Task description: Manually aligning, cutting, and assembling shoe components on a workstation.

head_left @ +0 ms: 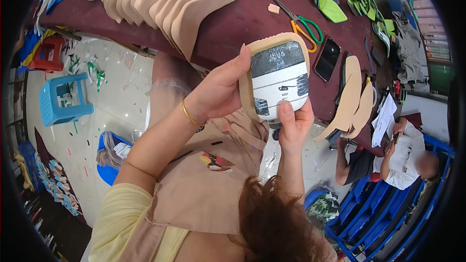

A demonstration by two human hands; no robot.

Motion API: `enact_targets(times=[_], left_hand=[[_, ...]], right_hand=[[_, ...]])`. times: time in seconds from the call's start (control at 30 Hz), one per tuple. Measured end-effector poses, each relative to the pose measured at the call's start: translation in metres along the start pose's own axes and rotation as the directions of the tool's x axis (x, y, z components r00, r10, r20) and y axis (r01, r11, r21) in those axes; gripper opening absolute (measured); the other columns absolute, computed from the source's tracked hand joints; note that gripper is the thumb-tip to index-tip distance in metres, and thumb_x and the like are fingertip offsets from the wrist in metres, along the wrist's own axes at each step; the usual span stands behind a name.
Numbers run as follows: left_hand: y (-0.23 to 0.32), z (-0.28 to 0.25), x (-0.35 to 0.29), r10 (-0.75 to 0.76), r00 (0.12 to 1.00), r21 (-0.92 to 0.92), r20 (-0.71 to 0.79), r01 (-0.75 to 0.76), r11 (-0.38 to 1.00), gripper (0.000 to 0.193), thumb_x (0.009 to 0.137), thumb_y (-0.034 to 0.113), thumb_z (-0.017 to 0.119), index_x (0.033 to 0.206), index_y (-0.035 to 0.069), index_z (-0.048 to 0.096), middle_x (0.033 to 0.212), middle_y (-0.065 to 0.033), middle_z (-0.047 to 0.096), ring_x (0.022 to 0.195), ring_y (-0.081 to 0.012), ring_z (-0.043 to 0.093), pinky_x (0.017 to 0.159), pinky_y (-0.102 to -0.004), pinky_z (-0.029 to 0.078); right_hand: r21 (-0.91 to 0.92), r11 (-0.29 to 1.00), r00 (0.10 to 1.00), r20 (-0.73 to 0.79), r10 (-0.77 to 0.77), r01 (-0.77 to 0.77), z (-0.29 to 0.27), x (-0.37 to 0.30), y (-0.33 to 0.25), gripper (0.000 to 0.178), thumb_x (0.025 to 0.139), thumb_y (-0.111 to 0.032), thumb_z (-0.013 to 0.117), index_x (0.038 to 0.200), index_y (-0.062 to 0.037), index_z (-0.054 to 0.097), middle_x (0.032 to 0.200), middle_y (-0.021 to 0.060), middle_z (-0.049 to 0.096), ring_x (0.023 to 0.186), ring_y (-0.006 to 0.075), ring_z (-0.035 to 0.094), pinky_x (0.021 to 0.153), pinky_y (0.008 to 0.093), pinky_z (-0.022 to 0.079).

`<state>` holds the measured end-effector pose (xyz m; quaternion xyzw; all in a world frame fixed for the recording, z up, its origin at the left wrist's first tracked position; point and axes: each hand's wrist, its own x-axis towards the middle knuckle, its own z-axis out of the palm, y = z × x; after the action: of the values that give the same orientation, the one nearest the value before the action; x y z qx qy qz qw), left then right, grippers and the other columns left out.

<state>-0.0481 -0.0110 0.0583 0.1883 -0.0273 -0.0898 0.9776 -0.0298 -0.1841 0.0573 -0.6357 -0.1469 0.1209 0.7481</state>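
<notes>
Held up in front of me is a rounded black-and-white block [272,80] that looks like the end of a shoe last, marked on its flat face. A beige sheet piece [246,98] with a wavy upper edge lies behind it and shows along its left side and top. My left hand [221,85] grips the left edge of this piece, its thumb pointing up along the rim. From below, my right hand [296,123] holds the block's lower right corner, thumb pressed on its face. The fingers behind the block are hidden.
On the maroon-covered table [221,29] are a row of tan insole shapes [170,0], scissors [301,24], a phone [328,58], curved tan pieces [350,97] and green sandal parts [330,0]. A blue stool [63,99] stands left; another person [405,155] sits right.
</notes>
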Motion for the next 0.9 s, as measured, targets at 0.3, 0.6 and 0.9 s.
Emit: enact_targets(times=[0.3,0.6,0.9], left_hand=[[0.002,-0.002,0.002,-0.01,0.999,-0.016,0.054,0.011,1.0,0.058,0.098,0.047,0.03,0.137,0.004,0.037,0.132,-0.0083,0.049,0.121,-0.0205,0.049,0.101,-0.0362,0.041],[0.048,-0.017,0.017,-0.139,0.987,0.106,0.08,0.131,0.986,0.039,0.096,0.021,0.049,0.128,-0.002,0.045,0.123,-0.0138,0.057,0.111,-0.0217,0.058,0.094,-0.0349,0.049],[0.06,-0.026,0.041,-0.324,0.94,-0.183,0.108,0.339,0.923,0.032,0.095,0.009,0.048,0.124,-0.005,0.046,0.122,-0.0177,0.055,0.112,-0.0239,0.057,0.096,-0.0346,0.05]], right_hand=[[-0.002,1.0,1.0,-0.022,0.021,-0.022,0.001,0.006,0.004,0.035,0.086,-0.02,0.067,0.11,0.0026,0.054,0.104,0.0069,0.061,0.093,0.0103,0.055,0.086,0.026,0.042],[-0.231,0.968,0.979,0.199,-0.052,0.099,-0.055,0.046,0.002,0.03,0.082,-0.006,0.068,0.109,0.0004,0.056,0.099,0.0031,0.062,0.087,0.0093,0.056,0.079,0.0254,0.046],[-0.025,0.981,0.806,0.566,0.171,-0.191,-0.028,0.067,-0.015,0.028,0.08,0.006,0.062,0.108,0.004,0.063,0.103,0.0055,0.066,0.095,0.0107,0.06,0.084,0.0276,0.048]])
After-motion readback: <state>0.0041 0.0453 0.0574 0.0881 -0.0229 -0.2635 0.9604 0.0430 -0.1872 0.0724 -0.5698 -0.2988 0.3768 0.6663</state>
